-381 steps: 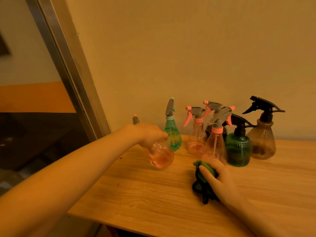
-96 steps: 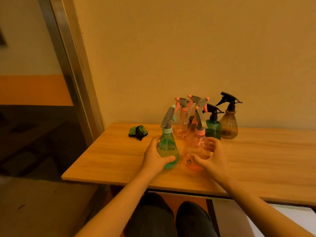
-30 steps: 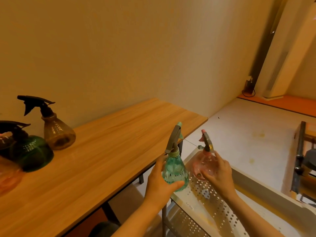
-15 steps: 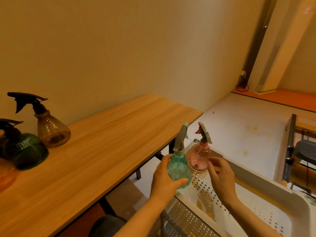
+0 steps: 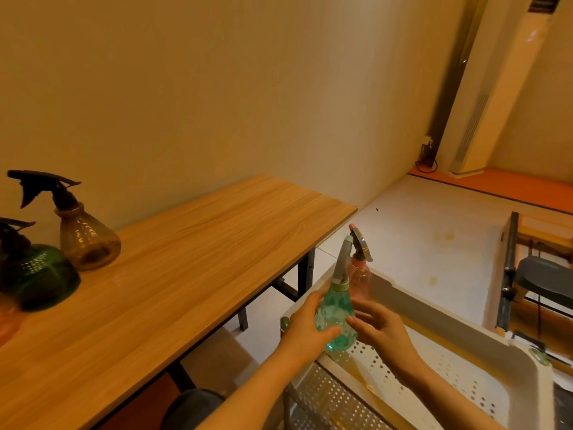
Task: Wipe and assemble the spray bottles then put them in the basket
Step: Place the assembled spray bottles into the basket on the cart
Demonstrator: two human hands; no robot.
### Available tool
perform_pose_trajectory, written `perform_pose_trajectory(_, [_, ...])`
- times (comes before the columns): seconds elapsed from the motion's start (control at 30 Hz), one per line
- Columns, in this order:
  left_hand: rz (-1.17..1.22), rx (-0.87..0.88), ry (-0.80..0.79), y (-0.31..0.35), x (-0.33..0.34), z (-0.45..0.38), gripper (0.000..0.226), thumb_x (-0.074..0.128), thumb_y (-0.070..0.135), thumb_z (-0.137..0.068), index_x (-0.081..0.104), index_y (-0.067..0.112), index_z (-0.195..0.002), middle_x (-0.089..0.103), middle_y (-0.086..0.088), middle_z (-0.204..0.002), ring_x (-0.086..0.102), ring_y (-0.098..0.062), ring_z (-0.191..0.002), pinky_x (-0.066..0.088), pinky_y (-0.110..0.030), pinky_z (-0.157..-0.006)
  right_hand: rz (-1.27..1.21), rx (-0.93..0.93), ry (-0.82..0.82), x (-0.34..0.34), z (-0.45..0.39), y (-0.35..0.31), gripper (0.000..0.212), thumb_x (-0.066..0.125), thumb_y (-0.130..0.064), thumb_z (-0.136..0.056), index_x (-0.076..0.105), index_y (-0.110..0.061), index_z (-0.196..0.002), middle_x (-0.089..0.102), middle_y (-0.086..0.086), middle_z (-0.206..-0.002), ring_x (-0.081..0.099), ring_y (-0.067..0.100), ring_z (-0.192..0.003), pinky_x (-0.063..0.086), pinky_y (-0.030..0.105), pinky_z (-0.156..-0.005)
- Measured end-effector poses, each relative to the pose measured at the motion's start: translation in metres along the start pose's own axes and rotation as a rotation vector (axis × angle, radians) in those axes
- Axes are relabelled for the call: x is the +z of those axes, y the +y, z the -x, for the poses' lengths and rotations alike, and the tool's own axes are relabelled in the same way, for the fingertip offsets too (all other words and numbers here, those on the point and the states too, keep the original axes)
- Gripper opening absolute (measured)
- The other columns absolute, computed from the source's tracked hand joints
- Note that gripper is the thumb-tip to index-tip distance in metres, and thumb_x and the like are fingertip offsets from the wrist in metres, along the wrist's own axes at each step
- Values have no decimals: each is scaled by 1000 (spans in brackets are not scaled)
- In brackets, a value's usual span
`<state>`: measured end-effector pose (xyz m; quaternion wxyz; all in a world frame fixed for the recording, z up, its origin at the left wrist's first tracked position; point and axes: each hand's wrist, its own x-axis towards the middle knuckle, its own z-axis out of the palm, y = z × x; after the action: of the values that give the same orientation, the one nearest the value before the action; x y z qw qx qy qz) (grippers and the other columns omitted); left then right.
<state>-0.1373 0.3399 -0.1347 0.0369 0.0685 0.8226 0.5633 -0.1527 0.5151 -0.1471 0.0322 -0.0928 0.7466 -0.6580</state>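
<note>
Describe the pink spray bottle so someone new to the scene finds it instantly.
Start at the white perforated basket right of the wooden table. At its far-left corner, behind the teal spray bottle held in the left hand, stands the pink spray bottle. It alone has a clear pink body and no hand on it.

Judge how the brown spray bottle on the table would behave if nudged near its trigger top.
The brown spray bottle would probably resist tipping: its base is wide, its neck narrow. It looks empty and see-through, so likely light, sliding on the smooth table rather than toppling. Its black trigger overhangs sideways, which might turn it.
</note>
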Motion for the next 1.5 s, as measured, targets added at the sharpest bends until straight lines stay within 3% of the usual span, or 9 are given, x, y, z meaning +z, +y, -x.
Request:
perform_pose_trajectory(0.23, [-262,-14,-29,-6,-4,-15,60,73,35,-80,41,36,-131,57,10,-129,54,-12,-118,46,-35,-98,5,16,13,-1,1,23,34,65,-32,-79,65,-33,-113,69,-10,-112,65,14,-105,57,41,-84])
perform_pose_trajectory(0.5, [-504,20,32,-24,3,-36,58,74,55,-69,52,38,-120,63,11,-116,55,-16,-111,43,-32,-94,76,13,92,-2,-2,44,37,67,-35,-75,62,-38,-111,66,-17,-112,63,8,-105,55,22,-78])
perform_pose_trajectory(0.83, [-498,11,3,-20,-2,-37,55,74,49,-73,51,36,-121,61,12,-118,51,-14,-115,34,-33,-99,68,12,83,-3,-3,47,39,72,-42,-77,62,-36,-114,67,-17,-110,63,5,-104,54,19,-75])
perform_pose_trajectory(0.97, [-479,-5,-58,-17,-12,-32,51,68,27,-82,49,32,-129,58,8,-126,51,-17,-118,40,-36,-102,156,-21,167,-4,2,39,26,65,-45,-82,60,-38,-107,65,-16,-107,61,6,-101,51,24,-78])
perform_pose_trajectory(1.07, [-330,-26,13,-10,-27,-26,46,57,16,-89,46,27,-132,59,6,-122,56,-13,-109,49,-31,-92,251,-116,283,-8,4,26,13,60,-19,-91,59,-31,-95,65,-8,-95,62,11,-89,56,41,-74])
perform_pose_trajectory(1.13, [-259,-10,115,-5,-36,-22,39,55,18,-92,48,26,-130,61,8,-106,60,-9,-95,53,-28,-84,253,-195,333,-8,6,12,5,61,-25,-90,57,-29,-89,64,-7,-85,62,17,-80,56,44,-65])
perform_pose_trajectory(1.23, [-154,39,267,6,-50,-15,32,56,19,-92,52,23,-124,63,8,-90,64,-10,-81,55,-29,-76,240,-364,405,-3,7,-17,20,50,-49,-77,55,-30,-84,62,-10,-77,60,14,-69,52,26,-57])
perform_pose_trajectory(1.33, [-36,82,334,21,-69,-4,26,56,18,-93,54,23,-119,66,1,-93,65,-8,-79,54,-22,-72,197,-471,396,6,4,-49,20,47,-46,-79,56,-29,-84,62,-19,-83,60,7,-75,50,13,-60])
perform_pose_trajectory(1.5, [27,126,488,47,-118,29,14,50,26,-96,61,17,-97,64,0,-73,59,-1,-55,48,-14,-52,117,-511,290,46,-9,-104,18,47,-44,-81,58,-32,-88,63,-10,-89,63,11,-80,53,18,-65])
